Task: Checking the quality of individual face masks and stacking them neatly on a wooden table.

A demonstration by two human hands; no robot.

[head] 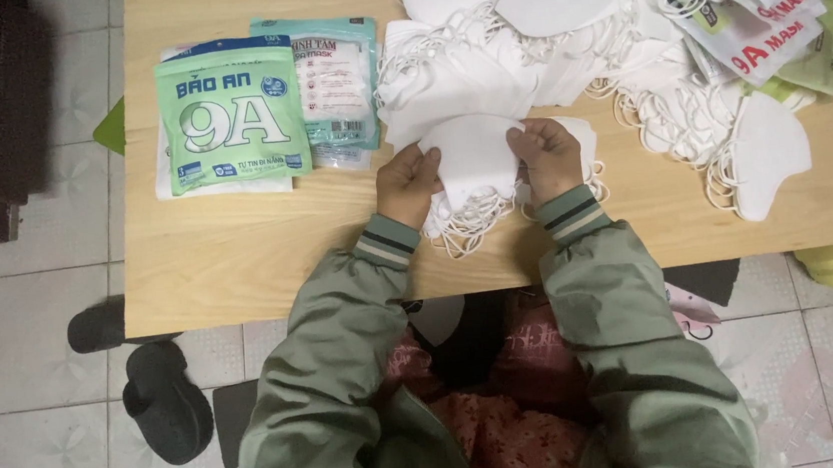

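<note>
Both hands grip a small stack of white face masks (475,157) over the front part of a wooden table (238,260). My left hand (409,182) pinches the stack's left edge. My right hand (548,157) holds its right edge. White ear loops hang below the stack, between my wrists. Green jacket sleeves with striped cuffs cover both arms.
A heap of loose white masks (520,44) fills the table's far right. A single mask (766,155) lies at the right. Green and teal mask packets (230,115) lie at the left, more packets (769,12) at the far right. Dark slippers (165,401) sit on the tiled floor.
</note>
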